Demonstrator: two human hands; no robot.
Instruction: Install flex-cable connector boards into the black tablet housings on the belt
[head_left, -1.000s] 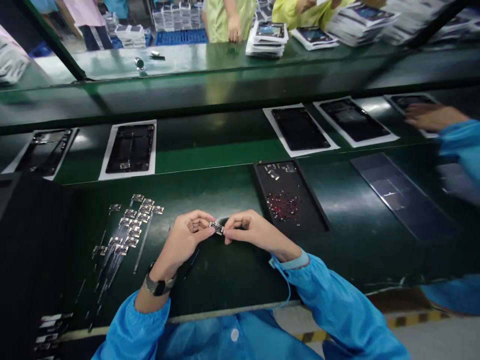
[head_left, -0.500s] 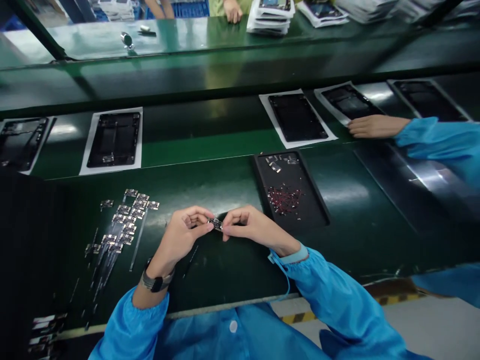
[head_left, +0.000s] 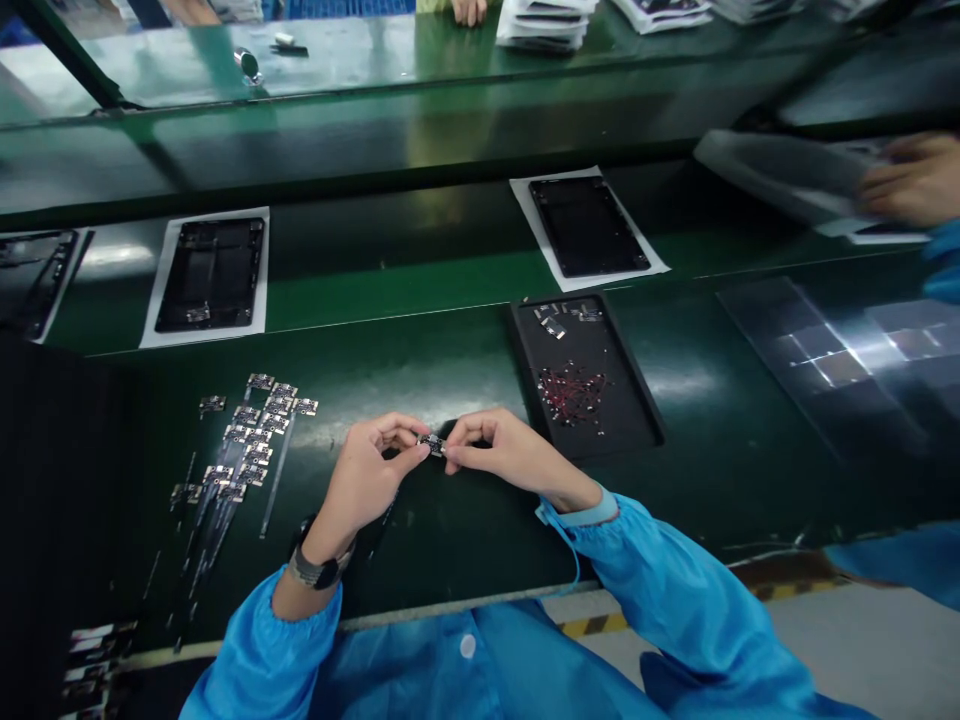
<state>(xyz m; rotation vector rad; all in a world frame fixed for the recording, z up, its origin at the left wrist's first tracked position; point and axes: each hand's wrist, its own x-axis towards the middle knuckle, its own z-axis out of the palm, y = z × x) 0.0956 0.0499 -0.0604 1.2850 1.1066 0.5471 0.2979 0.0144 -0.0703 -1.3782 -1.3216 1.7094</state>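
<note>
A small circuit board (head_left: 433, 445) is pinched between my two hands above the green table. My left hand (head_left: 375, 468) grips its left end between thumb and forefinger, and my right hand (head_left: 499, 450) holds its right end the same way. A thin dark strip trails below the board by my left hand. To the left lies a cluster of similar circuit boards (head_left: 255, 437) with long flat ribbon tails. Just beyond my right hand sits a black tray (head_left: 634, 390) with a tangle of small red-and-black wires (head_left: 574, 395) and a few small metallic parts (head_left: 553, 327).
Black tablet-like housings (head_left: 589, 228) (head_left: 210, 272) lie on white sheets along the strip behind the table. At the right, a co-worker's hand (head_left: 915, 178) holds a blurred sheet. Clear plastic sheets (head_left: 810, 370) lie in front of it. More boards rest at the lower left.
The co-worker's hand at the right has moved up and right, lifting a housing's white sheet. My hands keep nearly the same pinch on the board. The view has shifted slightly.
</note>
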